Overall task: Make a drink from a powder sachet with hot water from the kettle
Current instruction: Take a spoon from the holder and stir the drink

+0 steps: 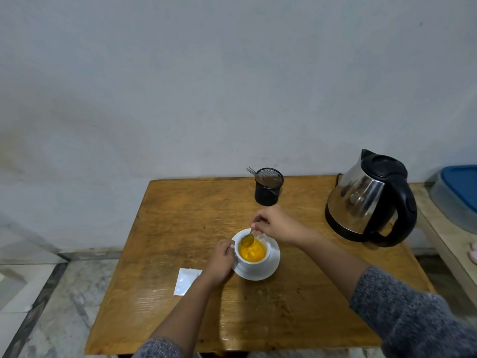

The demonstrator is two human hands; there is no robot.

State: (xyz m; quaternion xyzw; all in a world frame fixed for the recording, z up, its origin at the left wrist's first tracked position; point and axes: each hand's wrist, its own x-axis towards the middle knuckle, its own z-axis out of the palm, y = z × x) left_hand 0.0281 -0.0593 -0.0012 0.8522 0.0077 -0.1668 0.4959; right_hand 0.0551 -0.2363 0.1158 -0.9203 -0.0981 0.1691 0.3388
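Note:
A white cup (pixel 254 263) full of orange drink stands on a white saucer (pixel 271 270) in the middle of the wooden table (pixel 180 215). My left hand (pixel 220 259) grips the cup's left side. My right hand (pixel 273 223) pinches the handle of a small spoon (pixel 247 239), whose bowl sits at the drink's surface near the cup's far rim. A white sachet (pixel 185 281) lies flat on the table to the left of my left forearm. The steel kettle (pixel 369 200) with black lid and handle stands at the table's back right.
A black mesh holder (pixel 268 187) with cutlery stands at the table's back edge, just behind my right hand. A blue-lidded container (pixel 456 192) rests on a ledge to the right. A grey wall rises behind the table; marble floor lies to the left.

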